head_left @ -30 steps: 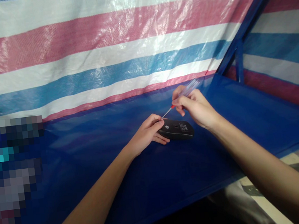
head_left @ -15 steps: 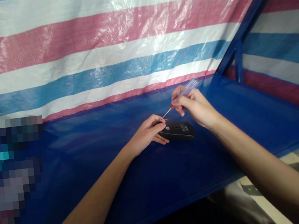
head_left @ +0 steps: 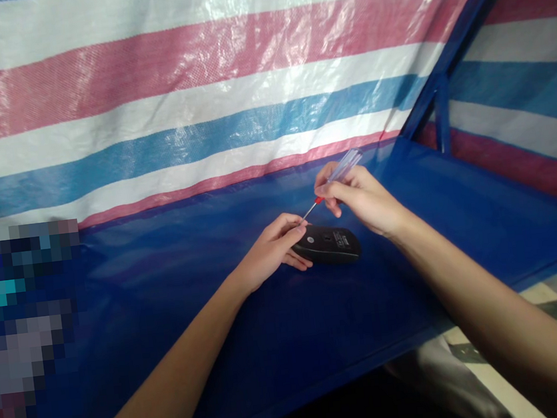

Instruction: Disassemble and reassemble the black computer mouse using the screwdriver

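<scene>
A black computer mouse (head_left: 331, 244) lies on the blue surface with its underside up, showing a round pale mark and small printed text. My left hand (head_left: 282, 241) grips its left end, thumb on top and fingers around the sides. In my right hand (head_left: 350, 194) is a screwdriver (head_left: 344, 166) with a clear handle and a red collar, held slantwise. Its thin metal shaft points down to the left, and the tip reaches the mouse's left end beside my left thumb. What exactly the tip touches is hidden by the fingers.
The blue tabletop (head_left: 274, 350) runs under both arms. Behind it hangs a striped red, white and blue plastic sheet (head_left: 195, 97). A blue metal frame bar (head_left: 460, 40) slants up at the right. The left edge of the view is pixelated.
Both hands, the mouse and the screwdriver appear slightly further left, partly with a small shift of the view. The grips are unchanged.
</scene>
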{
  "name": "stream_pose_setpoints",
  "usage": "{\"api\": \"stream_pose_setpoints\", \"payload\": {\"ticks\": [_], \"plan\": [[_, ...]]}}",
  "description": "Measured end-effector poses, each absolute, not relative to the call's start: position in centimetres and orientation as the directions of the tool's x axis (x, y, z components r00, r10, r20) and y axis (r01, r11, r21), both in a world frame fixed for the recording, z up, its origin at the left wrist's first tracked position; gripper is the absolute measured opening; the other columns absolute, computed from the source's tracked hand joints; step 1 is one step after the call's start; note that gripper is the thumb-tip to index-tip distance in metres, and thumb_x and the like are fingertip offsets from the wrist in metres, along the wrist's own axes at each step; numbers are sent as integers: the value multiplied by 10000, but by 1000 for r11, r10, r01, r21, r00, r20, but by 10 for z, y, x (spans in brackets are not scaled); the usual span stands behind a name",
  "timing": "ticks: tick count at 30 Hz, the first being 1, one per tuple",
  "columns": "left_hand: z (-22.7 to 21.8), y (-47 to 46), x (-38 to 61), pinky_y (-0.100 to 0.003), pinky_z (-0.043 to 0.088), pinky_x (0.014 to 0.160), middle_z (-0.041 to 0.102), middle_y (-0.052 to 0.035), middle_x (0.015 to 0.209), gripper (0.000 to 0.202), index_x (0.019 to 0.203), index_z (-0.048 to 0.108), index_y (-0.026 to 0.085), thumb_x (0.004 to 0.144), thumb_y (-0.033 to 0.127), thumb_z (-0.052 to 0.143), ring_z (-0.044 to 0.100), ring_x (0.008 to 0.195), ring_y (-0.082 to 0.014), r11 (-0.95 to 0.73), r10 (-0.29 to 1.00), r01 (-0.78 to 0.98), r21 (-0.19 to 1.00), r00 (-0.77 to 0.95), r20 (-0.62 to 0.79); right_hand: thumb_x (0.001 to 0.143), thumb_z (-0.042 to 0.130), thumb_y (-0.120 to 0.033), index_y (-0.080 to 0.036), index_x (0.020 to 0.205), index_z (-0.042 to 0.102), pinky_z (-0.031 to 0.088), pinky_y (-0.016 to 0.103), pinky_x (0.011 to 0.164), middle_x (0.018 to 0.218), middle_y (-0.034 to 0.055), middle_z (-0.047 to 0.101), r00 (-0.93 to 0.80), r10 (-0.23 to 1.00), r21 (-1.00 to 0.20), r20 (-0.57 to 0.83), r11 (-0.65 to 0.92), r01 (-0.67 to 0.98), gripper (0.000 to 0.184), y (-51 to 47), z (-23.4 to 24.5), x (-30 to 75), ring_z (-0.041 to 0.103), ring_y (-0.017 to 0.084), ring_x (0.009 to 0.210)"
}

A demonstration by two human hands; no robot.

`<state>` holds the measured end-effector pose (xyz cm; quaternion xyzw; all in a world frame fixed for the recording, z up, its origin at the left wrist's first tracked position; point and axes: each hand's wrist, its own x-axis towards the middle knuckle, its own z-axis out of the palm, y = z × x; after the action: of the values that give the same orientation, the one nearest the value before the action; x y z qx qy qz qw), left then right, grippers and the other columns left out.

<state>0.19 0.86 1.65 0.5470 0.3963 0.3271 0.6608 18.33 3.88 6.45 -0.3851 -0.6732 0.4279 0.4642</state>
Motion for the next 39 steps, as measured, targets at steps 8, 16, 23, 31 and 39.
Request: {"api": "stream_pose_setpoints", "payload": {"ticks": [8, 16, 23, 31, 39], "plan": [[15, 9, 3, -263, 563, 547, 630, -11, 769, 258, 946, 516, 191, 852, 430, 547, 696, 598, -169, 191, 866, 0, 982, 472, -168, 744, 581, -170, -170, 695, 559, 298, 225, 431, 421, -72, 478, -271, 917, -937, 294, 332, 107, 54, 40, 63, 184, 425, 68, 380], [19, 6, 4, -267, 563, 532, 638, -14, 793, 246, 952, 502, 205, 861, 433, 522, 692, 585, -164, 175, 880, 19, 984, 445, -165, 830, 582, -274, -185, 832, 572, 321, 222, 403, 532, -58, 526, -136, 909, -915, 395, 403, 32, 89, 43, 64, 189, 428, 70, 380], [11, 5, 7, -199, 474, 397, 578, 23, 707, 271, 946, 513, 212, 892, 463, 427, 646, 518, -133, -91, 954, 203, 975, 299, 27, 853, 560, -334, -183, 902, 621, 435, 245, 605, 764, 11, 641, -441, 852, -734, 282, 488, 473, 170, 41, 56, 186, 574, 123, 643], [16, 2, 3, -192, 403, 461, 590, 40, 659, 301, 980, 579, 227, 923, 436, 369, 523, 444, -75, -238, 970, 489, 839, 165, 179, 855, 489, -227, -235, 954, 623, 392, 234, 661, 827, -9, 669, -582, 789, -396, 198, 607, 689, 167, 41, 50, 183, 607, 141, 726], [10, 24, -16, -306, 447, 805, 652, -31, 940, 218, 879, 630, 210, 902, 280, 424, 606, 859, -177, -247, 941, 818, 519, 73, 331, 848, 499, -256, -240, 956, 619, 382, 229, 625, 794, 0, 671, -506, 824, -330, 254, 566, 755, 163, 41, 49, 182, 610, 146, 680]]}}
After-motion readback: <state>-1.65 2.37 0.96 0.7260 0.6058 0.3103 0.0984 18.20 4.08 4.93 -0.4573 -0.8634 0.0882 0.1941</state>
